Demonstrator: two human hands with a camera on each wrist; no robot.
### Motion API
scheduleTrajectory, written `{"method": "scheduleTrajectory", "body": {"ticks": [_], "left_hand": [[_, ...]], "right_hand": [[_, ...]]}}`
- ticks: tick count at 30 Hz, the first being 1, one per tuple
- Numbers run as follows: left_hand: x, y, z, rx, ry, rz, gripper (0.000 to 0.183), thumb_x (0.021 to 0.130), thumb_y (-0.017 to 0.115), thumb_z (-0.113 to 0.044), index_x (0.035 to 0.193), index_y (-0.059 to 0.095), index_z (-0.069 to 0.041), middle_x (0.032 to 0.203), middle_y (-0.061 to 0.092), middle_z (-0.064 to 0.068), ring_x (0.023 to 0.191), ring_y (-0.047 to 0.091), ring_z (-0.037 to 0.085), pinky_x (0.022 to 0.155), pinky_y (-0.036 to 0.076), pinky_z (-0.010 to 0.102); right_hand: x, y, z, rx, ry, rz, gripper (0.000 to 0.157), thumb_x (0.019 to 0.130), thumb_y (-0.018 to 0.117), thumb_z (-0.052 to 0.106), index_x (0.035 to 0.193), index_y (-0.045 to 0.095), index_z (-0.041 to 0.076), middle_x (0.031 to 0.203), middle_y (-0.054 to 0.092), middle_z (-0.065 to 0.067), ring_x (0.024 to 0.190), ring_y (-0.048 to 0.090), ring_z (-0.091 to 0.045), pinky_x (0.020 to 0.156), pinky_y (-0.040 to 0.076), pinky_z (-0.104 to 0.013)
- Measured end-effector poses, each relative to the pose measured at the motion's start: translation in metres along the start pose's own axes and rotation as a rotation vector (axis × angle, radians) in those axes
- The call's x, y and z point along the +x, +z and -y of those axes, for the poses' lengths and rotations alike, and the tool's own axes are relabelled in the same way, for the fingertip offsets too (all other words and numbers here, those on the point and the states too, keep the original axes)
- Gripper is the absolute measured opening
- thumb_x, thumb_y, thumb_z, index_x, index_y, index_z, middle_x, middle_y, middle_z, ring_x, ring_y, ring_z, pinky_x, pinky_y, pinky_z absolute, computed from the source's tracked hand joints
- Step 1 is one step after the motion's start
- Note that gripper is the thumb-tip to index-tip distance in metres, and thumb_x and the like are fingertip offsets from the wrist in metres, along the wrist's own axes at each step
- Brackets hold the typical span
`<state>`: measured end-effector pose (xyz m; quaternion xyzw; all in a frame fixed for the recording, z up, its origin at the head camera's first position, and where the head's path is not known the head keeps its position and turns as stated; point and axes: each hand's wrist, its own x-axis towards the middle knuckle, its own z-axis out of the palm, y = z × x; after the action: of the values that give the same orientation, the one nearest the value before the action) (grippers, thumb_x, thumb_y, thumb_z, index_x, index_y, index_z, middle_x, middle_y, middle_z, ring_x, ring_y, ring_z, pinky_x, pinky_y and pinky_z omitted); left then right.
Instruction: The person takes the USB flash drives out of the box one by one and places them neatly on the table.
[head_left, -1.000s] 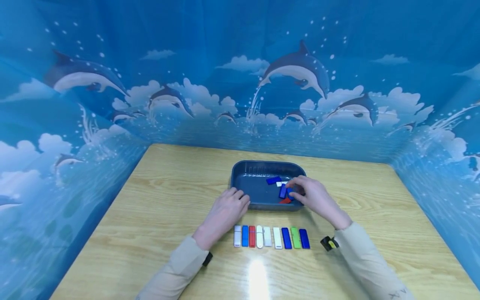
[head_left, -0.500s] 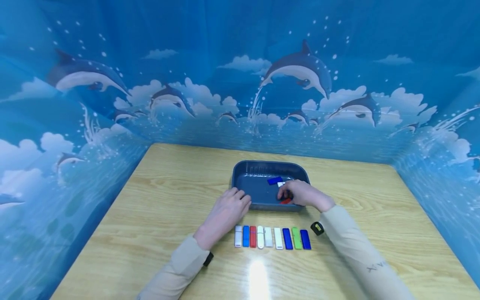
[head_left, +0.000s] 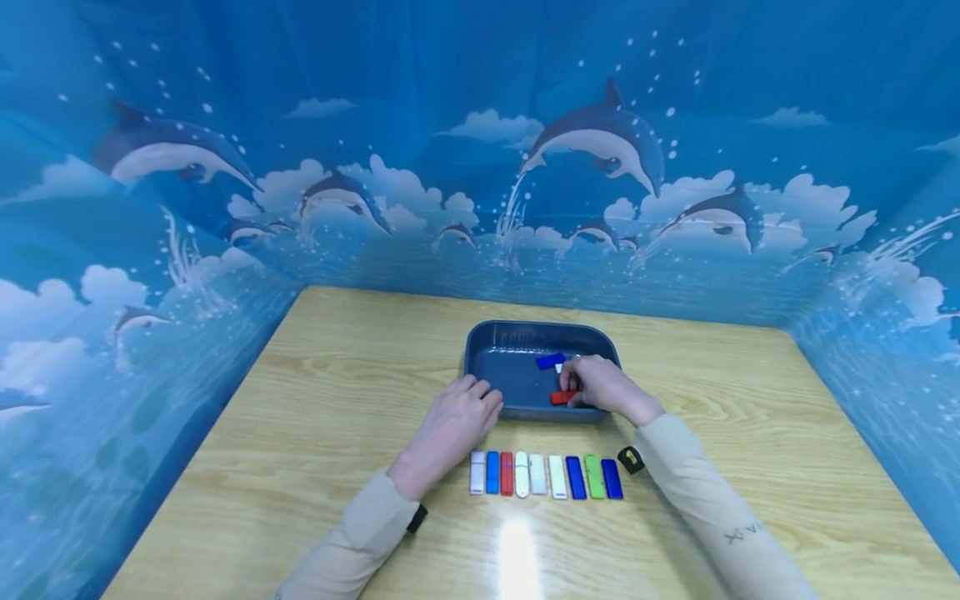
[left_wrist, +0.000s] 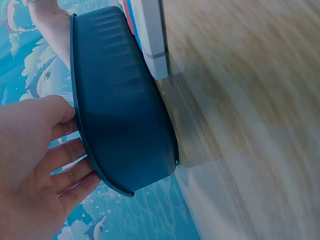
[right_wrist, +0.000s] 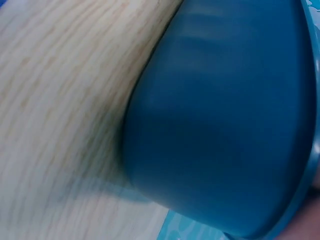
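By R hand (head_left: 602,386), red stick (head_left: 561,398) straighter

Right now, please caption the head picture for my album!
Nine sticks in a row; right hand reaching into the tray.

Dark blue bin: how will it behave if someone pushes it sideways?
Probably stiff: the bin's wall shows no sag or dent. Unlikely to tip: it looks low and wide, sitting flat on the table. Likely light enough to slide, since the walls look thin and only a few small sticks show inside.
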<state>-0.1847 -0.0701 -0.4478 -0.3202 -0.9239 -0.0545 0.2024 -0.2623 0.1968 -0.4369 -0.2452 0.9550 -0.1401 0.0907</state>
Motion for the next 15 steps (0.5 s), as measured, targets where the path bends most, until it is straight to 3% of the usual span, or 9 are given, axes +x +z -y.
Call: {"method": "scheduleTrajectory", "body": {"ticks": [8, 12, 15], "left_hand": [[0.0002, -0.0017, 0.0000, 0.000, 0.008, -0.006, 0.015, 0.102, 0.062, -0.024, 0.100, 0.075, -0.016, 0.091, 0.071, -0.002, 0.081, 0.057, 0.013, 0.076, 0.052, 0.025], [0.0003, -0.0031, -0.0004, -0.001, 0.005, 0.014, 0.016, 0.102, 0.061, -0.025, 0.102, 0.075, -0.016, 0.093, 0.071, -0.002, 0.084, 0.059, 0.014, 0.079, 0.053, 0.026], [0.0001, -0.0033, -0.0003, -0.001, 0.006, 0.014, 0.016, 0.102, 0.061, -0.025, 0.102, 0.075, -0.016, 0.093, 0.071, -0.002, 0.085, 0.059, 0.014, 0.080, 0.053, 0.026]], "right_hand": [[0.0004, 0.0005, 0.0030, 0.028, 0.037, 0.015, 0.015, 0.083, 0.084, 0.009, 0.089, 0.071, 0.014, 0.080, 0.062, 0.002, 0.072, 0.057, -0.012, 0.068, 0.052, -0.033], [-0.0021, 0.0002, 0.0025, 0.096, 0.034, -0.051, 0.013, 0.086, 0.081, 0.010, 0.092, 0.070, 0.011, 0.083, 0.066, 0.002, 0.074, 0.060, -0.011, 0.070, 0.053, -0.033], [-0.0069, -0.0025, 0.0022, 0.194, 0.021, -0.117, 0.016, 0.089, 0.078, 0.009, 0.103, 0.069, 0.008, 0.086, 0.067, 0.001, 0.072, 0.061, -0.012, 0.068, 0.053, -0.033]]}}
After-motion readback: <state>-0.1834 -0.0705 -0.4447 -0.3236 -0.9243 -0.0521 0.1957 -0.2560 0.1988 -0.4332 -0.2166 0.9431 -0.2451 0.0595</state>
